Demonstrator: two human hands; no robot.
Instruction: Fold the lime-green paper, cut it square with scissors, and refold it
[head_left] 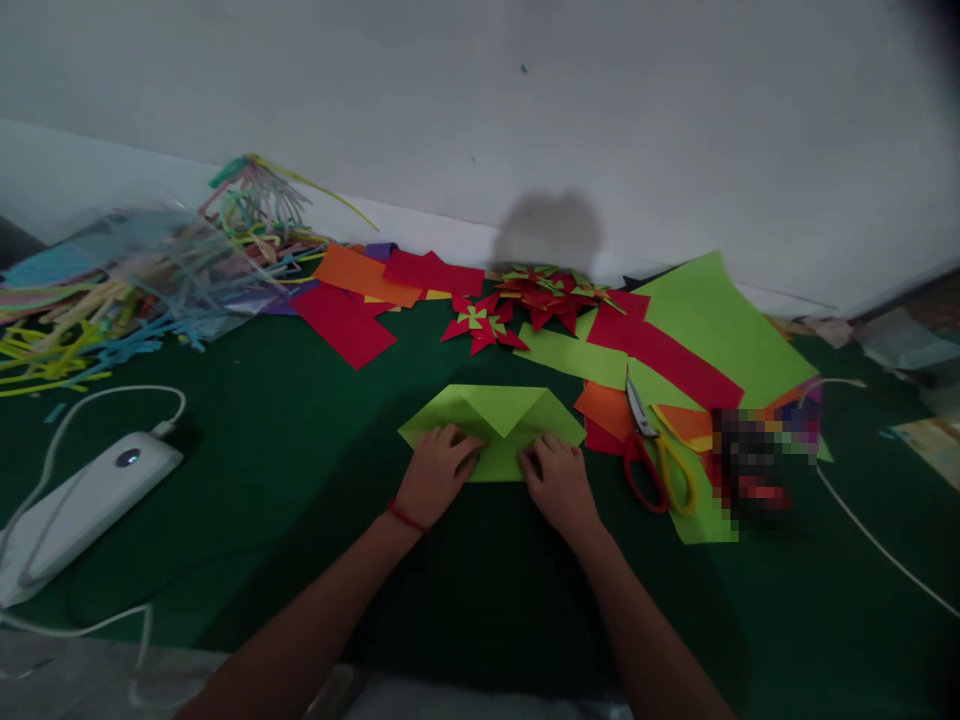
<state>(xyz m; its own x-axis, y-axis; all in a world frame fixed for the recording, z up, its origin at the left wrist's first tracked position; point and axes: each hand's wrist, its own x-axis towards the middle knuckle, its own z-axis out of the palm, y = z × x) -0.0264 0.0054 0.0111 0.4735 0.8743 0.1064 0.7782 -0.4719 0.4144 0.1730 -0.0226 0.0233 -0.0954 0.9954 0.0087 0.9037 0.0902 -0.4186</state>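
A sheet of light green paper (499, 460) lies on the dark green tabletop in front of me, its top edge folded down with a triangular flap pointing towards me. My left hand (436, 468) is on the paper's lower left part, fingers bent and thumb reaching inward, closed on the paper. On the lower right part, my right hand (556, 478) has its fingers curled and closed at the paper's edge. The fingertips are partly hidden. Right of that hand lie scissors (660, 462) with one red and one yellow handle, blades pointing away.
Red and green paper flowers (484, 322) lie behind the folded sheet, among red paper pieces (346, 325) and a large green sheet (724, 330). At the left are a white power bank (90, 515) with a cable and a plastic bag (195, 255) of colourful fuzzy sticks. A wall stands behind.
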